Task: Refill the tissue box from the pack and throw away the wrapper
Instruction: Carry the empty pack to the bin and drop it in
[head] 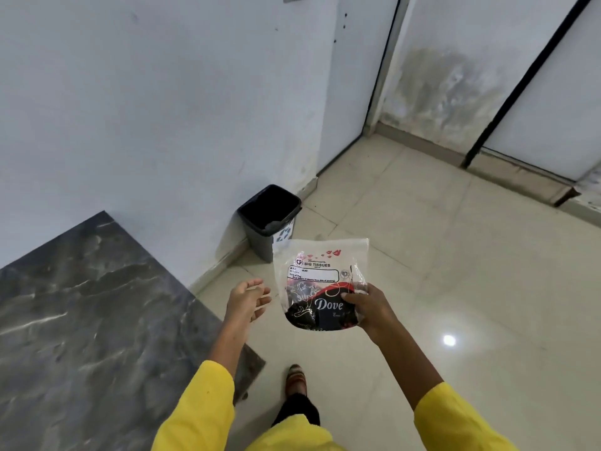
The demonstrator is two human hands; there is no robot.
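Wrapper, clear plastic printed "BIG TISSUES", hangs flat and looks emptied, pinched at its right edge by the right hand just in front of the black bin. Left hand floats loose, fingers relaxed, grasping nothing. Bin stands open against the white wall; a grey marbled surface lies to its left, on the cream tiled floor.

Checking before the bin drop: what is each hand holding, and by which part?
The right hand pinches the empty tissue wrapper at its lower right edge. The left hand holds nothing.
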